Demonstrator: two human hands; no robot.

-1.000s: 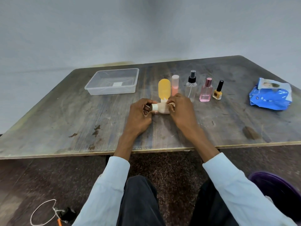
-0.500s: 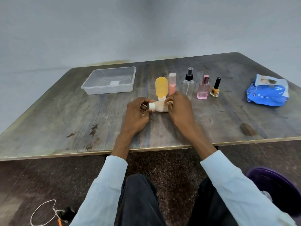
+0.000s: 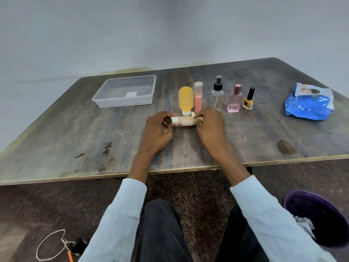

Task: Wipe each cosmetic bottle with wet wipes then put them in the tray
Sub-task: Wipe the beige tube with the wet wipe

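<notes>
A beige bottle (image 3: 184, 121) is held sideways just above the table (image 3: 75, 129), its cap end gripped by the left hand (image 3: 157, 129) so the right hand (image 3: 209, 125) can rub a wet wipe (image 3: 196, 119) along it; the tray (image 3: 124, 91) stands unfilled.

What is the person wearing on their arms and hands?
Both arms have long, light blue sleeves, the left sleeve and the right sleeve, ending above the wrists. The left hand and the right hand are bare: no gloves, rings or watch show. Dark trousers cover the legs.
</notes>
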